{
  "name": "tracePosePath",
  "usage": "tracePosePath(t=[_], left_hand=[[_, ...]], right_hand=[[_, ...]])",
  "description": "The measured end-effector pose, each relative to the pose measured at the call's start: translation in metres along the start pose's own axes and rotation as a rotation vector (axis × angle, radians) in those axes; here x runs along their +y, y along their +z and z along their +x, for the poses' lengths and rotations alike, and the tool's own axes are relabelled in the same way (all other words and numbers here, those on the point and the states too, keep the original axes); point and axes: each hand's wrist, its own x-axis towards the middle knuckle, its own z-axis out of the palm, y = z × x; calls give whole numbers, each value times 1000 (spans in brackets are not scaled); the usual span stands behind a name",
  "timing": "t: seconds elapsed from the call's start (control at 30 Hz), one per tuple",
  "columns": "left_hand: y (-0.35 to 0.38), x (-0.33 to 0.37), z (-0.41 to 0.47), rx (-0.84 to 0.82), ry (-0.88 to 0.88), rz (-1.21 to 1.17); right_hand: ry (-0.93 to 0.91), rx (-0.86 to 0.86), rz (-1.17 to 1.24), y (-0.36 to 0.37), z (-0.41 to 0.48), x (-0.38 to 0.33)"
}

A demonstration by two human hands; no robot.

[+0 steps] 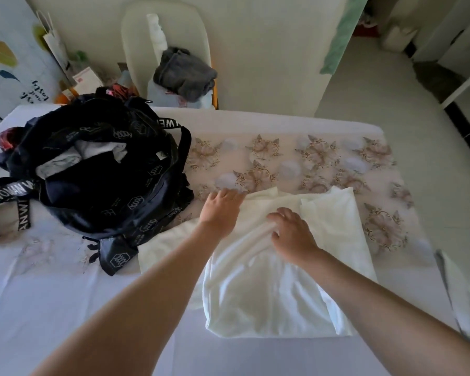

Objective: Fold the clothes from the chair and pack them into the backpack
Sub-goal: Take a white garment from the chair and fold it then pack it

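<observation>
A white garment (269, 289) lies spread on the bed in front of me. My left hand (221, 207) rests flat on its far left corner, fingers straight. My right hand (291, 232) presses on the middle of the cloth, where the fabric is bunched into ridges under the fingers. A black backpack (106, 175) with printed white logos stands open on the bed to the left, with folded white and grey clothes (79, 156) showing in its mouth. A cream chair (166, 44) beyond the bed holds a crumpled grey garment (185, 73).
The bed (65, 294) has a white sheet and a floral cover (310, 158) at the far side. A paper bag (55, 42) and small clutter sit at the back left. Tiled floor (404, 118) lies to the right of the bed.
</observation>
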Motion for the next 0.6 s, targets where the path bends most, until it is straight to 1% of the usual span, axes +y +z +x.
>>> tracePosePath(t=[0.1, 0.13, 0.17, 0.23, 0.3, 0.37, 0.43, 0.5, 0.53, 0.57, 0.6], left_hand=[[5, -21, 24, -76, 1, 106], [6, -27, 29, -56, 2, 122], [6, -34, 32, 1, -18, 102], [6, -45, 36, 148, -138, -14], [9, -51, 35, 134, -249, -80], [13, -47, 29, 148, -281, -103], [11, -29, 18, 239, -231, -179], [14, -4, -2, 264, -63, -235], [20, 7, -16, 245, 26, -255], [30, 14, -32, 207, 79, -265], [44, 16, -50, 151, 91, -261]], right_hand=[[52, 1, -3, -1, 18, 2], [70, -3, 0, 0, 22, 3], [81, -6, 2, 1, 25, 3], [77, -6, -16, 5, 28, 4], [56, -20, -76, 10, 32, 5], [54, -40, -131, 16, 36, 3], [14, 3, -156, 20, 39, -3], [-74, 34, -157, 25, 37, -11], [-115, 9, -167, 28, 35, -15], [-142, -39, -183, 31, 32, -20], [-146, -104, -206, 34, 30, -24]])
